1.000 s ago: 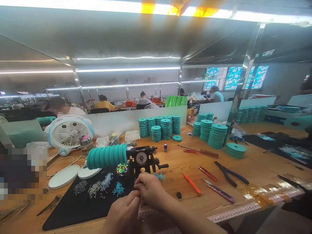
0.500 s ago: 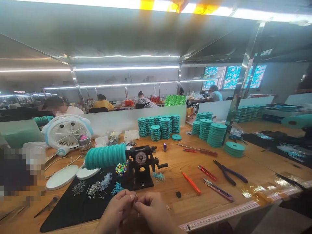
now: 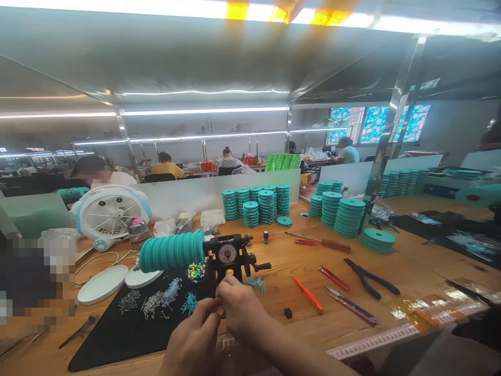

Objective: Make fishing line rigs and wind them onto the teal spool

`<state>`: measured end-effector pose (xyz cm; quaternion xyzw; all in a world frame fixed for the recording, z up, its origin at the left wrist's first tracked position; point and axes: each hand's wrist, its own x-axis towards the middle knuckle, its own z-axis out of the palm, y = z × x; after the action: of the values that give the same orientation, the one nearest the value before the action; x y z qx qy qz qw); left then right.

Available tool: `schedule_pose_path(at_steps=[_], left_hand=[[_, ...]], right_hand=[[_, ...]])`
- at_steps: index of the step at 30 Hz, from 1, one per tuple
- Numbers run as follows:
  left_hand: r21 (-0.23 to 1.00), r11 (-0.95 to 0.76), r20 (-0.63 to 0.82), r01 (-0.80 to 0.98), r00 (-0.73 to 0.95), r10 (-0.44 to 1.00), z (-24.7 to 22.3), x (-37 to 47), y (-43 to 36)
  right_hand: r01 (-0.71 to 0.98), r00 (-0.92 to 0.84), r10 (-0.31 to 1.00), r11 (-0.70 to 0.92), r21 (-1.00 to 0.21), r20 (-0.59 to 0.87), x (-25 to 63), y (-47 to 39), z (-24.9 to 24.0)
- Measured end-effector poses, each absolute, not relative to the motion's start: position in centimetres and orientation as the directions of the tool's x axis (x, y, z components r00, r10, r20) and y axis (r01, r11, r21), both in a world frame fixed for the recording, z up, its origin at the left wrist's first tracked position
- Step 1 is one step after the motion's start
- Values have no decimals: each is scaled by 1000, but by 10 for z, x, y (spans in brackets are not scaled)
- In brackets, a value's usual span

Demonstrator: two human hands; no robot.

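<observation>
My left hand [image 3: 198,334] and my right hand [image 3: 243,309] meet in front of a black hand-crank winder [image 3: 229,261] with a round dial. Both have closed fingers, pinching something too small to make out. Several turquoise foam spools [image 3: 172,252] sit in a row on the winder's shaft. On a black mat [image 3: 117,334] left of my hands lie small metal parts [image 3: 153,304], clear pieces [image 3: 172,292], short blue pieces [image 3: 190,304] and a heap of colourful beads [image 3: 196,271]. More short blue pieces [image 3: 257,284] lie on the wood right of the winder.
Stacks of turquoise spools [image 3: 266,206] stand at the back. Pliers [image 3: 366,279], an orange pen-like tool [image 3: 307,293], a utility knife [image 3: 350,305] and a screwdriver [image 3: 319,242] lie to the right. A white fan [image 3: 113,214] and white lids [image 3: 102,284] are left. People sit beyond the partition.
My right hand has moved up and forward toward the winder's base, now reaching over beside the left. My left hand has turned slightly and stays close to it. The view has shifted a little.
</observation>
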<state>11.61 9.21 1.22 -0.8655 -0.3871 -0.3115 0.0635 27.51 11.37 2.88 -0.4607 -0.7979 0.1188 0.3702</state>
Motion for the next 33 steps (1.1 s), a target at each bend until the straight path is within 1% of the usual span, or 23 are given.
schedule_pose_path(at_steps=[1, 2, 3, 4, 5, 6, 7, 8, 9, 10, 11, 12, 14, 15, 17, 20, 22, 24, 27, 29, 31, 32, 33], left_hand=[[27, -734, 630, 679, 558, 539, 11, 115, 93], [-29, -766, 651, 642, 594, 473, 10, 115, 94], [-20, -792, 655, 610, 606, 451, 11, 115, 95], [59, -803, 648, 593, 589, 483, 12, 116, 95], [202, -782, 624, 590, 538, 567, 15, 117, 96], [396, -711, 566, 580, 455, 687, 18, 119, 95], [622, -576, 459, 531, 348, 817, 22, 121, 95], [818, -382, 303, 430, 243, 922, 26, 123, 94], [939, -176, 130, 296, 168, 977, 29, 125, 94], [986, 0, -23, 169, 132, 991, 32, 127, 93], [990, 123, -132, 74, 124, 983, 33, 128, 93], [980, 197, -197, 8, 130, 972, 33, 129, 93], [965, 253, -241, -71, 143, 960, 31, 130, 92], [952, 282, -263, -123, 148, 953, 28, 130, 92], [922, 323, -296, -212, 150, 943, 23, 129, 92], [895, 352, -321, -273, 153, 935, 18, 131, 92], [847, 407, -347, -341, 225, 910, 18, 134, 90], [784, 461, -349, -415, 319, 881, 18, 138, 87], [783, 440, -307, -440, 341, 888, 17, 140, 87], [843, 364, -250, -397, 311, 917, 15, 136, 92], [953, 192, -124, -232, 279, 952, 13, 129, 97], [993, 68, -37, -102, 281, 959, 13, 126, 100], [997, -69, 54, 43, 296, 954, 14, 122, 102]], right_hand=[[654, -301, 828, 540, -529, 473, 274, 120, 29], [654, -304, 827, 542, -527, 473, 273, 124, 29], [655, -299, 825, 542, -526, 479, 273, 127, 29], [659, -288, 827, 537, -527, 483, 273, 128, 29], [669, -268, 829, 526, -525, 490, 274, 127, 29], [674, -234, 828, 516, -529, 509, 275, 123, 30], [664, -184, 823, 508, -549, 538, 277, 118, 31], [632, -127, 817, 503, -589, 562, 278, 111, 31], [576, -70, 819, 499, -648, 569, 280, 103, 31], [502, -21, 834, 485, -716, 551, 281, 95, 30], [412, 16, 862, 457, -789, 508, 281, 88, 27], [309, 37, 898, 408, -859, 439, 280, 81, 23], [86, 21, 966, 254, -963, 256, 275, 74, 13], [-28, -2, 986, 167, -985, 168, 271, 73, 8], [-224, -43, 999, 9, -974, 19, 264, 74, -1], [-347, -154, 977, -195, -917, -150, 258, 80, -6], [-391, -281, 941, -294, -872, -191, 255, 82, -5], [-416, -377, 911, -329, -848, -168, 254, 84, -3], [-407, -380, 914, -300, -863, -139, 253, 84, -8], [-306, -248, 967, -144, -941, -68, 255, 83, -16], [-75, -104, 987, 113, -991, 120, 258, 82, -24], [83, -73, 967, 249, -965, 244, 260, 82, -28], [238, -69, 929, 369, -899, 363, 263, 82, -31]])
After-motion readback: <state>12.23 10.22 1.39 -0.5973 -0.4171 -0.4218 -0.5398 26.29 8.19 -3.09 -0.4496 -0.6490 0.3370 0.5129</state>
